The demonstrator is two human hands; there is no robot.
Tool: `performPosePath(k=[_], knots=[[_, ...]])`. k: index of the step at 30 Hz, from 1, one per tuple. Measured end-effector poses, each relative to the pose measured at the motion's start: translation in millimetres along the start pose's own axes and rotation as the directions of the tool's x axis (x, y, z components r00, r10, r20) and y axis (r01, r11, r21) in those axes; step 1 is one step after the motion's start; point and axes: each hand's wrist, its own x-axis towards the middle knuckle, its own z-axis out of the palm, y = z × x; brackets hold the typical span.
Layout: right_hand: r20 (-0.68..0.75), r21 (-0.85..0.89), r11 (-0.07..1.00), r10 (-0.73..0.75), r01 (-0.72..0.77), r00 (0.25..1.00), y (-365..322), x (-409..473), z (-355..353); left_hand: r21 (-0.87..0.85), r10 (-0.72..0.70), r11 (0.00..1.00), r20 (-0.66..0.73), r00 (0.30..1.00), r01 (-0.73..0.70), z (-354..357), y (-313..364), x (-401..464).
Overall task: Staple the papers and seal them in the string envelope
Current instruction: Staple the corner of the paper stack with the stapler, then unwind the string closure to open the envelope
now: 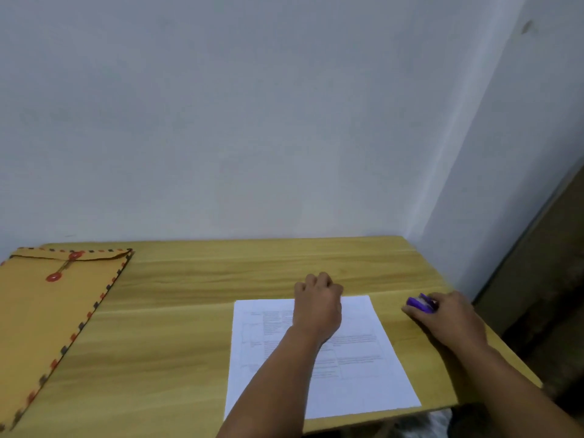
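White printed papers (357, 368) lie flat on the wooden table (196, 289), near its front right. My left hand (317, 303) is over the top edge of the papers with its fingers curled under; whether it grips the sheets is hidden. A small purple stapler (422, 303) sits on the table just right of the papers' top corner, and my right hand (448, 317) has its fingers curled round it. The brown string envelope (47, 311), with red and dark edge marks and two red string discs, lies flat at the far left with its flap down.
A plain pale wall (252, 121) stands right behind the table. The table's right edge drops off beside a dark floor strip (543, 295). Bare wood lies between the envelope and the papers.
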Motion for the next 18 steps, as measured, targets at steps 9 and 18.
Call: performPosePath(k=[9,18], knots=[[-0.152,0.24,0.874,-0.396,0.423,0.905,-232.1,-29.0,29.1,0.216,-0.454,0.862,-0.075,0.888,0.458,-151.9,-184.1,-33.9],[0.274,0.315,0.436,-0.892,0.843,0.359,-475.5,-178.7,96.7,0.428,-0.801,0.544,0.011,0.598,0.722,-268.0,-373.7,-176.8]])
